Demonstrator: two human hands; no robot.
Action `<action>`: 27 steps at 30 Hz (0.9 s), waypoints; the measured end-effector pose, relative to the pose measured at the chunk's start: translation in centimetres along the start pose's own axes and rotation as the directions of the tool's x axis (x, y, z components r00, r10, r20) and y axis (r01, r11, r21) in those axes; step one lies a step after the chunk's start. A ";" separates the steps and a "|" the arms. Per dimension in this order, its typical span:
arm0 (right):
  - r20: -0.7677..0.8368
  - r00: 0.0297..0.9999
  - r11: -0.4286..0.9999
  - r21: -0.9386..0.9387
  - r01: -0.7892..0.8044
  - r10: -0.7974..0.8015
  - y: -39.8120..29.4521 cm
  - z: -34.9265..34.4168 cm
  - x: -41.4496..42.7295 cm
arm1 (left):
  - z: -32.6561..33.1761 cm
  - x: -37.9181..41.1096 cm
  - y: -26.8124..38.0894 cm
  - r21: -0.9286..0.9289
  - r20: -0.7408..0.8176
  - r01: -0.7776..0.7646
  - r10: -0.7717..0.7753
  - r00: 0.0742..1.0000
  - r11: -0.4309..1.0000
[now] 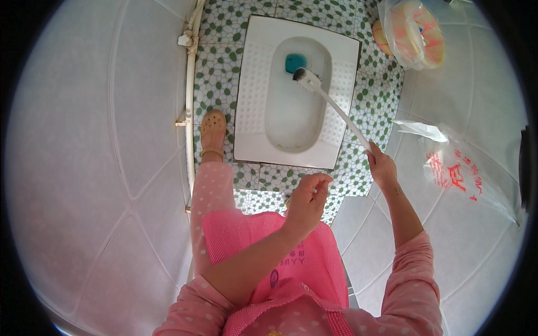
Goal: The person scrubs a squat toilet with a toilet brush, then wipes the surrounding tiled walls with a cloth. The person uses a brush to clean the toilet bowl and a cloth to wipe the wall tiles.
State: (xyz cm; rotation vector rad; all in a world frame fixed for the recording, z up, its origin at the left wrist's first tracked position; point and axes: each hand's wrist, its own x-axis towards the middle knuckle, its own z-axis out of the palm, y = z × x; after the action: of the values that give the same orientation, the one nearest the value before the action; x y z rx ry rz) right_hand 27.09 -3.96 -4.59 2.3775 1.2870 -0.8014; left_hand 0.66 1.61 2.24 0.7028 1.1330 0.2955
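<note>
My right hand (381,166) grips the end of the long white handle of a toilet brush (342,114). Its head, with dark bristles, is over the bowl of a white ceramic squat toilet (254,101), beside the blue-green water (295,63) at the drain; whether it touches the bowl I cannot tell. My left hand (309,201) hangs in front of the pink apron (269,239), below the near edge of the toilet. Its fingers are curled in with a small gap by the thumb, and nothing shows in them.
A white pipe with a valve (185,40) runs along the left wall, near my foot in a tan clog (213,130). At the upper right is a plastic-wrapped pink and yellow item (431,35). A clear plastic bag with red print (458,168) hangs on the right wall.
</note>
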 end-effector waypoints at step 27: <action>-0.035 0.988 0.988 -0.041 0.151 -0.153 -1.8 -0.6 -2.4 | 0.7 0.6 -1.7 0.039 0.043 -0.066 0.065 0.997 0.997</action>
State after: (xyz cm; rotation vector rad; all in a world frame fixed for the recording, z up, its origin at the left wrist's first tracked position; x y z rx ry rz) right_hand 24.71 -4.24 -2.67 2.2966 1.5000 -0.7710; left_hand 1.33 0.38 0.85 0.7800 1.0802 0.3127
